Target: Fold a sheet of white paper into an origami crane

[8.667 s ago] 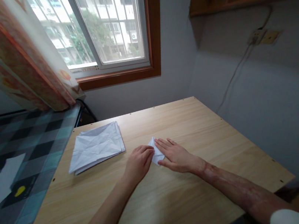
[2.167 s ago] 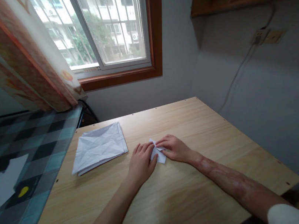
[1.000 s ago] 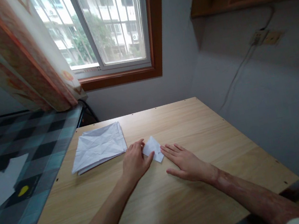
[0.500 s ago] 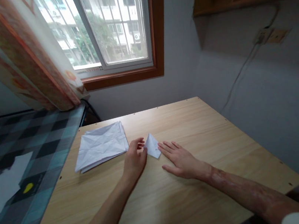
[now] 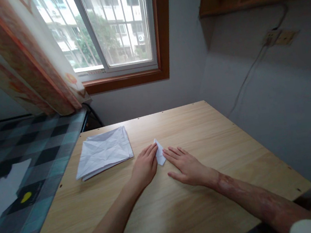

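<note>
A small white folded paper, kite-shaped with a pointed top, lies on the wooden table between my two hands. My left hand rests over the paper's left side. Its fingers are stretched out close together, their tips on the paper, and they hide part of that edge. From the right, my right hand lies flat with its fingers slightly apart and its thumb spread. Its fingertips touch the paper's right edge.
A stack of creased white paper sheets sits at the table's back left. The wooden table stands against the wall below a window. Left of it, white paper pieces lie on a checked cloth.
My left hand has come down over the paper's left side, its curled fingers straightening onto it and covering more of it. My right hand has stayed nearly still.
</note>
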`<state>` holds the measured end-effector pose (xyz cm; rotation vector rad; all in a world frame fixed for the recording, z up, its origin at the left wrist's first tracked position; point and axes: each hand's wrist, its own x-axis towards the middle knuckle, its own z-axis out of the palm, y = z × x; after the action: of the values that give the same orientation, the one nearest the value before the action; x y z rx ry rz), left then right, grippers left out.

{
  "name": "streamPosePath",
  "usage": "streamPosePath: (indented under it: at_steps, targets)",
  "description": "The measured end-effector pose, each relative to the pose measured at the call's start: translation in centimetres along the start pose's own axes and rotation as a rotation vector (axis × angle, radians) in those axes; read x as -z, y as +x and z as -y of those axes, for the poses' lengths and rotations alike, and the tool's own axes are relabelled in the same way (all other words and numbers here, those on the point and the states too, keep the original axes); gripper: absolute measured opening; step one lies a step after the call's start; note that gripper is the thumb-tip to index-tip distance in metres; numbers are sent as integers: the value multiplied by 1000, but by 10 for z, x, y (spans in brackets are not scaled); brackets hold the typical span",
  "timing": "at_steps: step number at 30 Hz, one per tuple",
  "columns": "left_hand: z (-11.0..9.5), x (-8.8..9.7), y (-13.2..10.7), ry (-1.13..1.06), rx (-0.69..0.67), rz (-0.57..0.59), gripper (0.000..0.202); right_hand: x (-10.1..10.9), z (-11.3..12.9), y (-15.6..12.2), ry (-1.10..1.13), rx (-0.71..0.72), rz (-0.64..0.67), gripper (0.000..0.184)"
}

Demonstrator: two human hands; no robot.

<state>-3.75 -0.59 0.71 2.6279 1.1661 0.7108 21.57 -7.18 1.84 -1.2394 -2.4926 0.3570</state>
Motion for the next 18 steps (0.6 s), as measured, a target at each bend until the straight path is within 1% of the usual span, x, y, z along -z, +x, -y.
streamPosePath:
  at_steps: [3, 6, 11, 15, 18]
  targets:
    - [1, -2, -1, 51, -9, 48, 59, 1, 0, -1, 9, 20, -2, 80]
    - [0, -2, -1, 65, 6, 80, 54, 2, -4, 0, 23, 32, -10, 79]
    - [-2, -4, -3, 85, 30, 129, 56, 3, -16, 12, 36, 15, 19, 68]
    - [-5, -5, -6, 134, 12, 125, 73, -1, -24, 29, 19, -23, 45, 74]
    - [-6, -4, -8, 142, -13, 133, 78, -6, -29, 42, 1, -32, 42, 75]
